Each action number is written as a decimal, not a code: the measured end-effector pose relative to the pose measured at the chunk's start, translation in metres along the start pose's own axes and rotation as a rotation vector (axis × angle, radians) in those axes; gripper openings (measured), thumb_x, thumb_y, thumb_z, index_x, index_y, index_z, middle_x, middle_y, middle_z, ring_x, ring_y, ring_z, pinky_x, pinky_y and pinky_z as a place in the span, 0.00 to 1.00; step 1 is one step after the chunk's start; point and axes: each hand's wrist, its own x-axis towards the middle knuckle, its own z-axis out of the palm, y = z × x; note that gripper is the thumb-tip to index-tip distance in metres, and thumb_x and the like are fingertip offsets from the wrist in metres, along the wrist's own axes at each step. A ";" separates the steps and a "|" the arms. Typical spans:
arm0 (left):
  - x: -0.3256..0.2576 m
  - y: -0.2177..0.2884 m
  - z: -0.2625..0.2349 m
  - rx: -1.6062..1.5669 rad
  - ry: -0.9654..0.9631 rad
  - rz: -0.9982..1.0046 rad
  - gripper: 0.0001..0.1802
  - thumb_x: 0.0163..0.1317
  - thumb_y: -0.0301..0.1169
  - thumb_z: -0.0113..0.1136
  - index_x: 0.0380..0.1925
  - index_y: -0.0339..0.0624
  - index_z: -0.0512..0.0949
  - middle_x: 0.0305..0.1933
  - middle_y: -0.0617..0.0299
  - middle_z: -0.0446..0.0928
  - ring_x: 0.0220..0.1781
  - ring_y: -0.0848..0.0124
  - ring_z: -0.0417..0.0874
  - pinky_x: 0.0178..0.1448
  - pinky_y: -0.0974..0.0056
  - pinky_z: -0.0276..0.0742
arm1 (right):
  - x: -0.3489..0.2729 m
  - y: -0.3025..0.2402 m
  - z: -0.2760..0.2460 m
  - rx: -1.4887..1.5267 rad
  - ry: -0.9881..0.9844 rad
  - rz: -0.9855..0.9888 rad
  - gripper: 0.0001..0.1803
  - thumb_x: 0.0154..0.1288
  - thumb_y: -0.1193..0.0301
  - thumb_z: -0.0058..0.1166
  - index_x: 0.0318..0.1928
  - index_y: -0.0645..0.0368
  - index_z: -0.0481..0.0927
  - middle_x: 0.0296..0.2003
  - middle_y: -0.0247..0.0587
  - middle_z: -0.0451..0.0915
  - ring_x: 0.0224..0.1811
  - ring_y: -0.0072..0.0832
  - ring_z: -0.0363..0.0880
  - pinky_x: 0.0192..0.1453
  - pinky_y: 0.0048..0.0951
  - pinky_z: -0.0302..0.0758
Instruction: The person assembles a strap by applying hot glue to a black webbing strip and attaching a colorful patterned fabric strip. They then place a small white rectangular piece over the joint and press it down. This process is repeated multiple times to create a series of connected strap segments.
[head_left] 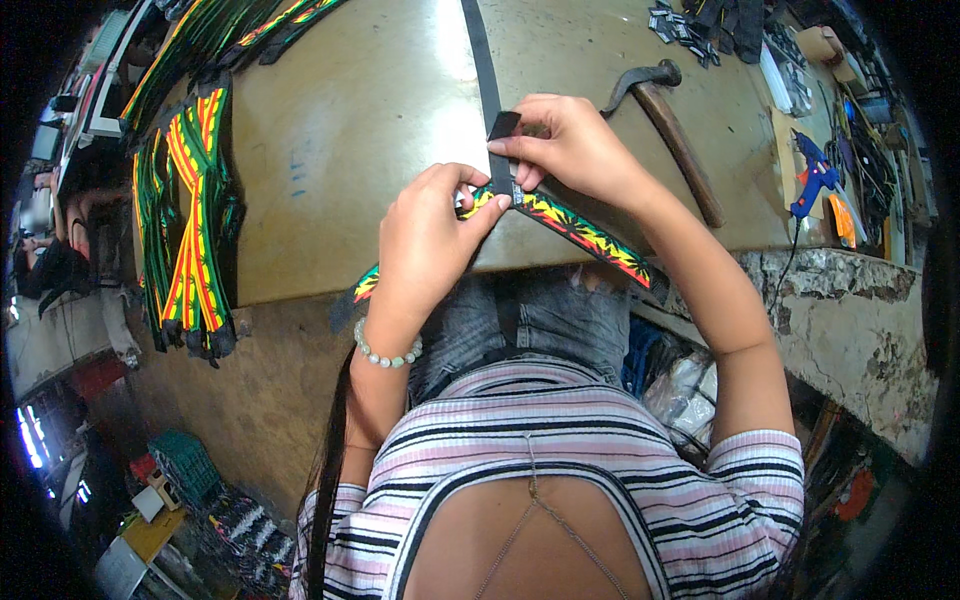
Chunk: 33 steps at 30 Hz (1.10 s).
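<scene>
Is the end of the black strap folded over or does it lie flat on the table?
Folded over. The black strap runs flat down the table, but its end stands doubled back between the right hand fingertips, above the patterned band.

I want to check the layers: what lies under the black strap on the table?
Under the black strap shows only the bare table. Near the hands it meets the coloured band; fingers cover that joint.

A hammer lies on a worn workbench; a blue glue gun sits right, striped straps hang left
</scene>
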 end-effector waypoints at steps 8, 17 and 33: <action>-0.004 -0.001 0.002 0.042 0.032 0.131 0.16 0.58 0.38 0.70 0.46 0.49 0.84 0.31 0.59 0.77 0.30 0.64 0.80 0.37 0.61 0.76 | 0.009 -0.006 -0.002 -0.153 -0.005 0.054 0.11 0.65 0.72 0.63 0.31 0.67 0.78 0.22 0.43 0.80 0.19 0.23 0.82 0.22 0.28 0.79; -0.009 0.002 0.001 0.230 -0.007 0.209 0.16 0.65 0.42 0.62 0.53 0.58 0.84 0.31 0.60 0.73 0.30 0.62 0.81 0.35 0.58 0.77 | -0.054 0.001 -0.006 -0.775 0.096 -0.473 0.08 0.60 0.79 0.56 0.42 0.62 0.81 0.46 0.47 0.82 0.43 0.42 0.81 0.46 0.36 0.80; -0.028 0.002 -0.002 0.150 0.222 0.157 0.17 0.60 0.32 0.67 0.51 0.51 0.83 0.31 0.59 0.76 0.32 0.65 0.81 0.34 0.61 0.77 | -0.079 0.027 -0.079 -1.377 0.665 0.229 0.22 0.74 0.52 0.48 0.42 0.61 0.80 0.43 0.53 0.83 0.45 0.52 0.81 0.48 0.47 0.76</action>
